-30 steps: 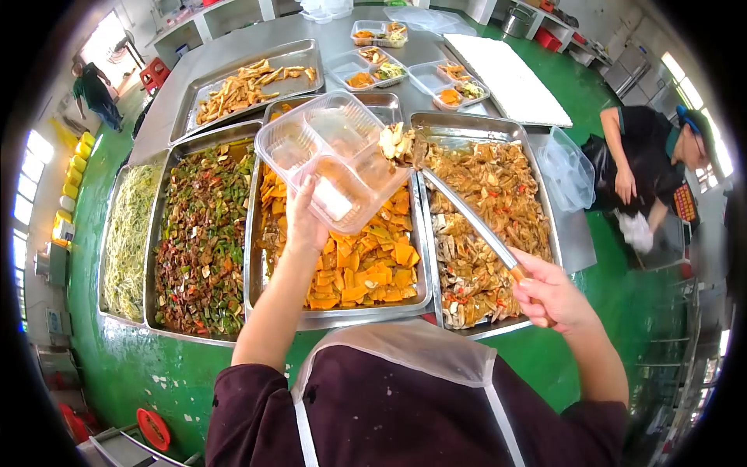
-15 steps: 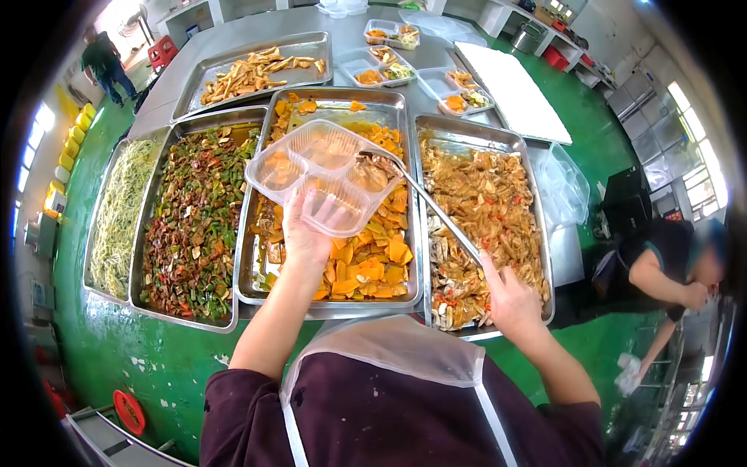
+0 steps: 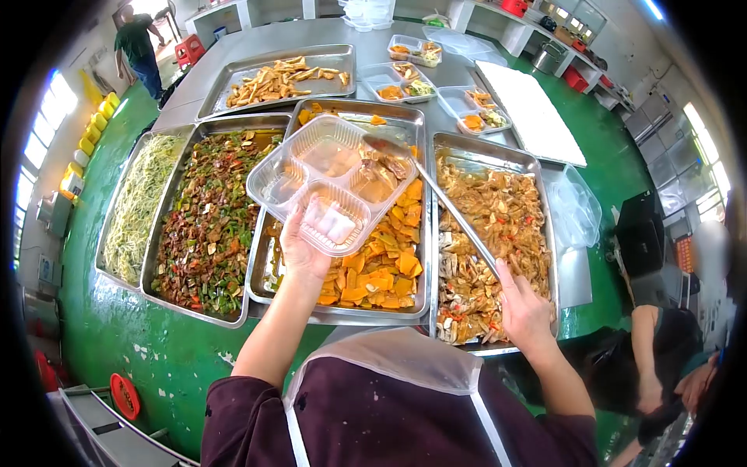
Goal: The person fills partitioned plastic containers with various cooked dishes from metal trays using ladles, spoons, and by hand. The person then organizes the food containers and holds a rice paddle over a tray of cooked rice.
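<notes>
My left hand supports a clear plastic compartment container from below, its fingers visible through the base. The container is tilted above a metal tray of orange pumpkin slices. My right hand is closed around the handle of a long metal serving spoon. The spoon's bowl lies over the container's right compartment, where some brown food sits; the other compartments hold no food. Beneath my right hand is a tray of brownish sliced food with red bits.
To the left stand trays of chopped green-and-red stir-fry and pale shreds. Behind is a tray of fried strips. Filled containers, a white board and clear lids lie farther off. A co-worker is at right, another person back left.
The view has shifted, so the trays appear farther right. The spoon's bowl has turned over at the container's right compartment, and brown food now lies in it. The co-worker at right has bent lower.
</notes>
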### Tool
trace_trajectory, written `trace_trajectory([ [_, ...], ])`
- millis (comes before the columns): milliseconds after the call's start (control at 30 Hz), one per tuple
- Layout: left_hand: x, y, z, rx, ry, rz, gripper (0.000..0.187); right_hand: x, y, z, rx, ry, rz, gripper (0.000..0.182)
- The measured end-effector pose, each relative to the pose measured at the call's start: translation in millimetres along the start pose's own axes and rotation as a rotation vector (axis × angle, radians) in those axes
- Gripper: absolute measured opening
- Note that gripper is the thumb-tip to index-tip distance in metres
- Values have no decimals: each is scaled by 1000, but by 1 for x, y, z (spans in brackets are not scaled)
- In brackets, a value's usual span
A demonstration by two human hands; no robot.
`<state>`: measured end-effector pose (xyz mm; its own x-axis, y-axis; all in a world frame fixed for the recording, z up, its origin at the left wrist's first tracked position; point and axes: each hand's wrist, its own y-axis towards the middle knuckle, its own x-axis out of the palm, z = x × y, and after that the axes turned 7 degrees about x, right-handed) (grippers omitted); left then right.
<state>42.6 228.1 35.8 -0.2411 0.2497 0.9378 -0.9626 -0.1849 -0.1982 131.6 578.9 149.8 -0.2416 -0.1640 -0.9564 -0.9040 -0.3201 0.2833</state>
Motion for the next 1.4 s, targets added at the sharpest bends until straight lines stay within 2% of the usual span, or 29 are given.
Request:
trace_trajectory([
  [100,13,-7,4,184,175,-54,65,2,5,3,-29,-100,7,57],
  [233,20,-15,14,203,307,-41,68,-5,27,7,-113,-211,57,57],
  [400,11,-16,27,211,227,39,69,-8,31,26,-263,-305,104,57],
  [433,9,-17,31,200,182,64,69,-8,28,28,-244,-323,29,59],
  [533,9,-28,32,211,199,132,72,7,20,35,-145,-126,-39,59],
  [567,3,-29,33,215,204,138,73,7,20,31,-38,76,-84,56],
  [667,5,-41,35,264,249,171,69,23,30,50,22,348,98,55],
  [733,-4,-42,39,243,246,174,68,43,38,88,305,262,-152,52],
  [833,-6,-43,39,212,237,155,67,72,62,117,486,65,-340,49],
  [933,2,-44,34,209,246,148,64,87,78,119,521,70,-404,47],
  [1000,1,-45,33,216,262,144,64,71,86,99,688,419,-554,36],
  [1100,-3,-40,32,193,183,138,38,67,94,87,929,997,-682,17],
  [1167,3,-41,26,209,250,159,55,64,100,86,1102,1444,-707,4],
  [1200,6,-40,23,220,283,168,64,62,100,87,1147,1535,-685,3],
  [1267,6,-37,20,202,284,156,64,59,101,90,1232,1718,-640,3],
  [1400,3,-21,12,91,203,111,59,58,92,95,1249,1716,-546,5],
])
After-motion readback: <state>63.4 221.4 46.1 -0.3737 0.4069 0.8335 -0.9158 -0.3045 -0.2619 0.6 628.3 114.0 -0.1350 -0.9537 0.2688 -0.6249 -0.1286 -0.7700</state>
